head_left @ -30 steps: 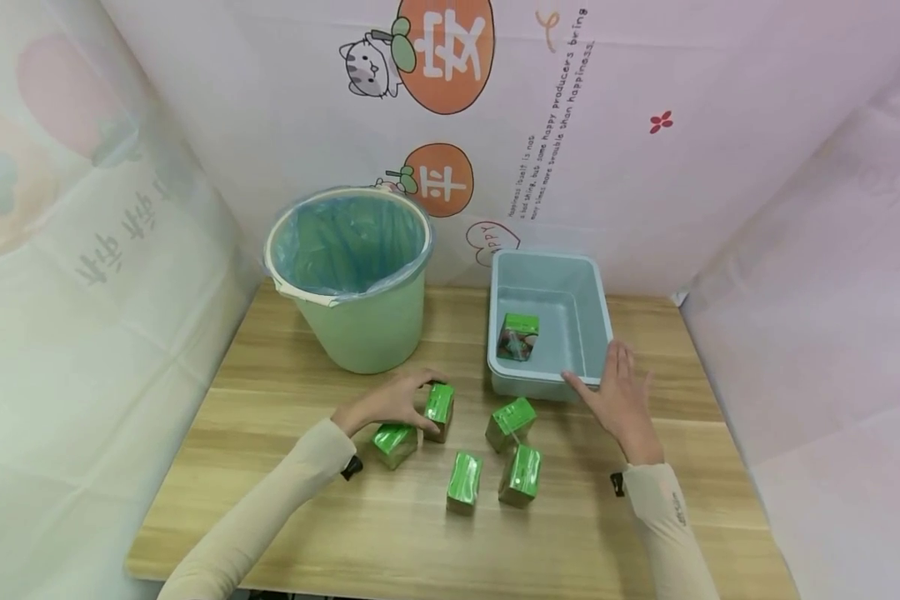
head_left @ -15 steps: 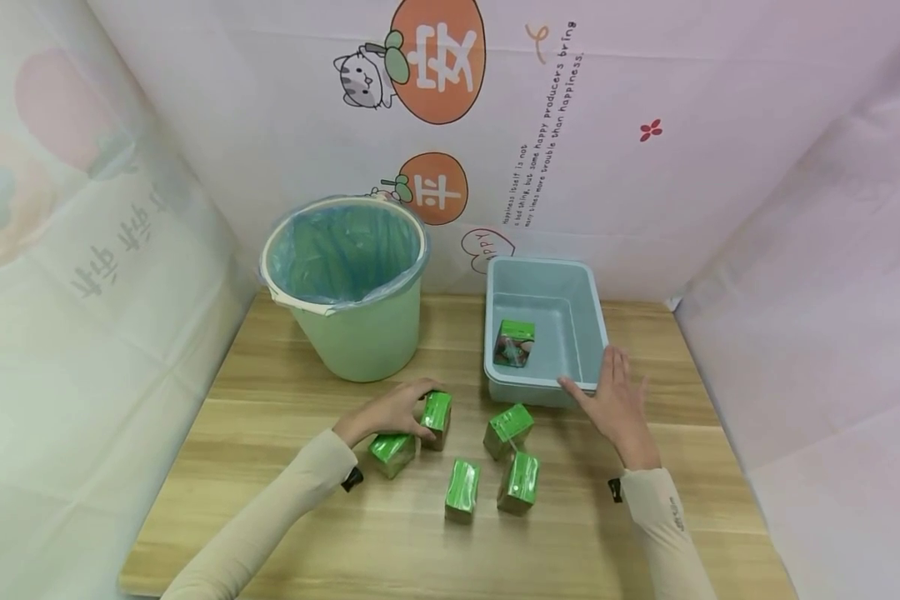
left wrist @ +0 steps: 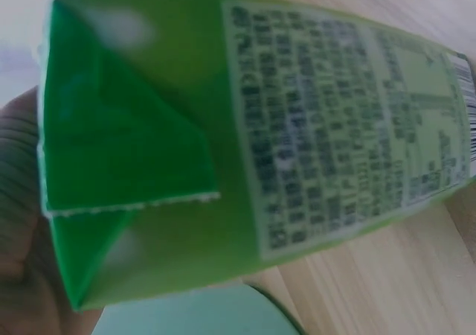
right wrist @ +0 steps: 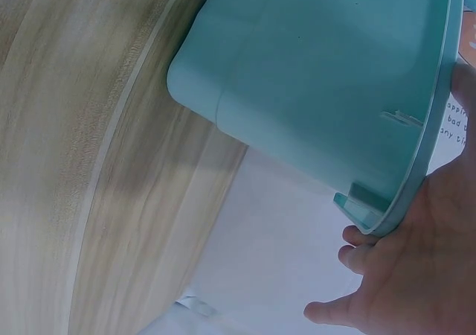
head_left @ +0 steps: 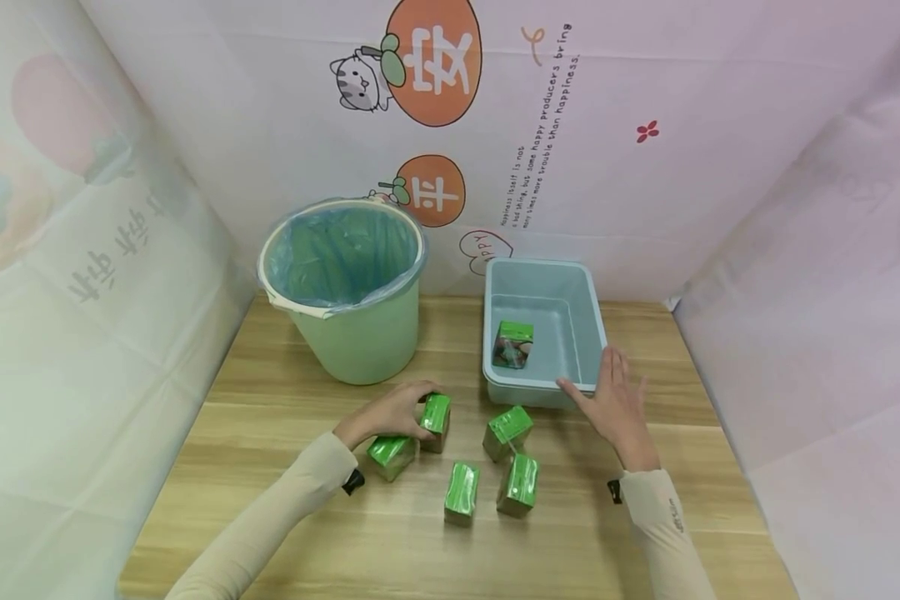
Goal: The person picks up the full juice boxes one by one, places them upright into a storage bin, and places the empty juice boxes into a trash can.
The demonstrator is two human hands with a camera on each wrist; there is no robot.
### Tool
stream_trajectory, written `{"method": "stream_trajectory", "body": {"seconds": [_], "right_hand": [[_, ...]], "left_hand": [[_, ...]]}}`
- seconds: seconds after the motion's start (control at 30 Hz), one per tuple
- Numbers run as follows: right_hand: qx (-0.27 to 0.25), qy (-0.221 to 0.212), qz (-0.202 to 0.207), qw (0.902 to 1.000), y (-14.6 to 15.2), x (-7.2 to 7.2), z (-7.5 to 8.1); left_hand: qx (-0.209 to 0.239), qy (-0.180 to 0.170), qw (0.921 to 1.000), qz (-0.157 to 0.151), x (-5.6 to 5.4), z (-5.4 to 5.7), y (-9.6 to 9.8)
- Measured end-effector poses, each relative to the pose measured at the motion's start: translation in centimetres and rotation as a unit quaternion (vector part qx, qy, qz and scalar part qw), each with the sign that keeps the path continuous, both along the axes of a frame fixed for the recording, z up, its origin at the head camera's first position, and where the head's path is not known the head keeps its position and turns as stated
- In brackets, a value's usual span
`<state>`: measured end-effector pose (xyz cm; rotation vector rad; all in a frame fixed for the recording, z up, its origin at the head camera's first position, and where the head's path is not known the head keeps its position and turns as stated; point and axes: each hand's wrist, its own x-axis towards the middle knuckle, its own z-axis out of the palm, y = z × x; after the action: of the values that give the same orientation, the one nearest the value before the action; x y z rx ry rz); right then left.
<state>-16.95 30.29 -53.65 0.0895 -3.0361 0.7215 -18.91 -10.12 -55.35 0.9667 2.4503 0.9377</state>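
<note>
My left hand (head_left: 396,413) holds a green drink carton (head_left: 436,422) at the table's middle, thumb on its near side and fingers on its far side. Close under that hand stands another green carton (head_left: 392,456). A carton's folded flap and printed side (left wrist: 312,126) fill the left wrist view. My right hand (head_left: 617,410) rests at the near right corner of a light blue plastic bin (head_left: 525,393), thumb at the front rim and fingers fairly straight along the right side. Inside the bin lies one green carton (head_left: 513,345).
Three more green cartons stand in front of the bin: one at the back (head_left: 508,432), one nearer me (head_left: 520,485) and one to its left (head_left: 461,493). A pale green bucket (head_left: 367,342) with a clear blue liner is at the back left. Printed cloth walls border the wooden table (head_left: 345,550).
The head view has shifted slightly, so everything appears a little lower. Both hands keep their places at the carton and the bin corner.
</note>
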Motion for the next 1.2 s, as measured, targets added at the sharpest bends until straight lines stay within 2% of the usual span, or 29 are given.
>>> {"method": "stream_trajectory", "body": {"seconds": [0.2, 0.37, 0.57, 0.7, 0.8, 0.93, 1.2], "right_hand": [[0.004, -0.004, 0.0, 1.0, -0.2, 0.0, 0.2], [0.011, -0.004, 0.0, 0.9999, -0.2, 0.1, 0.2], [0.014, -0.009, 0.0, 0.9999, -0.1, 0.2, 0.1], [0.012, -0.015, -0.001, 0.9998, -0.2, 0.2, 0.3], [0.013, -0.015, -0.001, 0.9998, -0.1, 0.2, 0.5], [0.016, -0.016, -0.002, 0.9997, -0.1, 0.2, 0.5], [0.018, -0.02, -0.003, 0.9996, -0.3, 0.3, 0.6]], "left_hand": [[0.005, 0.007, 0.9999, 0.006, -0.1, 0.4, 0.2], [0.009, 0.004, 0.9997, 0.024, 0.0, 1.5, 0.3], [0.032, 0.042, 0.998, 0.034, -0.3, 3.0, 0.3], [0.05, 0.075, 0.9956, 0.025, -0.8, 4.0, 0.1], [0.061, 0.098, 0.993, 0.024, -1.3, 5.1, 0.1], [0.08, 0.111, 0.9899, 0.036, -1.9, 7.1, 0.4], [0.121, 0.096, 0.9873, 0.037, -3.4, 11.6, 2.2]]}}
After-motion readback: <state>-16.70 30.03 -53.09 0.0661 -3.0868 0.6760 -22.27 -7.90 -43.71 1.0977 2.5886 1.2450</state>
